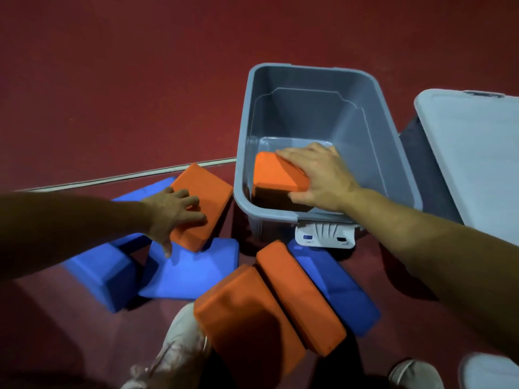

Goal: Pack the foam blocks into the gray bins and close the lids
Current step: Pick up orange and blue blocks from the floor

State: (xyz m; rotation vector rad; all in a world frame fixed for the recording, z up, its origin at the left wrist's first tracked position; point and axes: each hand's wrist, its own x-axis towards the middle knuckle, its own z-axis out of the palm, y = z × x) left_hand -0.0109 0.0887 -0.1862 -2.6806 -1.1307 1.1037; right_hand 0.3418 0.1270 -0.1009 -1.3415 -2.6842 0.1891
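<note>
An open gray bin stands on the red floor at centre right. My right hand reaches over its near rim and grips an orange foam block just inside the near left corner. To the left, outside the bin, my left hand grips another orange block that lies tilted on top of blue blocks. Two more orange blocks lean together near my feet, with a blue block beside them on the right.
A light gray lid lies at the right edge, over a darker shape. A white latch hangs at the bin's near end. A pale strip crosses the floor on the left. My shoes show at the bottom.
</note>
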